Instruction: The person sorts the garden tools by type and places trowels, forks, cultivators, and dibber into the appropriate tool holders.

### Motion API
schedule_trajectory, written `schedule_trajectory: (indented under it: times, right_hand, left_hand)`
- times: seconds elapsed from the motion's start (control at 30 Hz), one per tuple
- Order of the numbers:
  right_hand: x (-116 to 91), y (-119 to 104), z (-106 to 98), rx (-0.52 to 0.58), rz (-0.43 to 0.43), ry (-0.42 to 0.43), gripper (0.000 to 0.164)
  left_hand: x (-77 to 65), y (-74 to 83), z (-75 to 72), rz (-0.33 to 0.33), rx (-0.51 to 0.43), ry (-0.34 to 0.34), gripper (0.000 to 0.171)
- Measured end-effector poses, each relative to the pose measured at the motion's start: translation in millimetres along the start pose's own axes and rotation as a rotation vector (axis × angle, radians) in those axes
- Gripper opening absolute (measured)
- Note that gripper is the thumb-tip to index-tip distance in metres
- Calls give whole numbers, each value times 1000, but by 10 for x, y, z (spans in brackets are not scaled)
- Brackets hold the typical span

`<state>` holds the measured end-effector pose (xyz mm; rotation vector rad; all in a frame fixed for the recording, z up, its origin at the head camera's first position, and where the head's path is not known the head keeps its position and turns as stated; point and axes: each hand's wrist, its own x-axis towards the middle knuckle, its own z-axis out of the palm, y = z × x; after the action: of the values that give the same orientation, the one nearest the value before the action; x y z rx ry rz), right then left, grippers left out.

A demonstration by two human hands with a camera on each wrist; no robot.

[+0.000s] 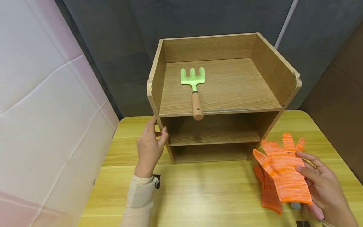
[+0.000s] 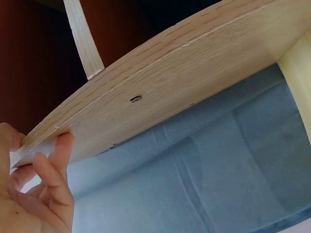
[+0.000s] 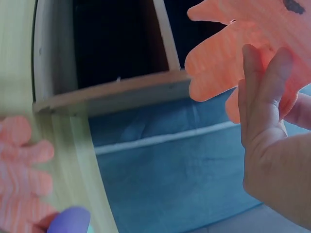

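A small wooden shelf (image 1: 232, 91) stands on the table, and my left hand (image 1: 148, 149) grips the front edge of its left side panel between thumb and fingers. In the left wrist view the fingers lie along that panel (image 2: 160, 82). My right hand (image 1: 326, 179) pinches an orange knitted glove (image 1: 289, 176) by its side, holding it up at the shelf's right. A second orange glove (image 1: 271, 196) lies on the table partly behind the held one. On the shelf's top board rests a green three-pronged hand fork (image 1: 196, 102), its wooden handle overhanging the front edge.
Beneath the right hand are a pink handle (image 1: 316, 212) and a grey end (image 1: 296, 205), mostly hidden. A purple rounded end (image 3: 70, 221) shows beside the lying glove in the right wrist view. Dark cloth (image 1: 127, 63) hangs behind the wooden table (image 1: 198, 195); a pale sheet (image 1: 51, 104) stands left.
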<state>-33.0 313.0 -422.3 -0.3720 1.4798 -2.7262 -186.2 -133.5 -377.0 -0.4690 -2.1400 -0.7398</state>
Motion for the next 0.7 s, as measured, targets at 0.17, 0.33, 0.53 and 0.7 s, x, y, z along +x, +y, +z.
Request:
schedule_trajectory:
  times: [0.17, 0.33, 0.53, 0.7]
  right_hand:
    - [69, 3, 128, -7, 17, -18, 52]
    - [151, 23, 235, 48, 29, -63, 51]
    - [236, 79, 355, -48, 15, 0, 49]
    - [301, 117, 425, -1, 42, -77, 50]
  left_hand:
    - [-2, 5, 2, -4, -1, -2, 39]
    - [-1, 0, 3, -5, -2, 2, 38]
    - [13, 8, -4, 0, 1, -7, 41]
    - [7, 9, -21, -2, 9, -18, 43]
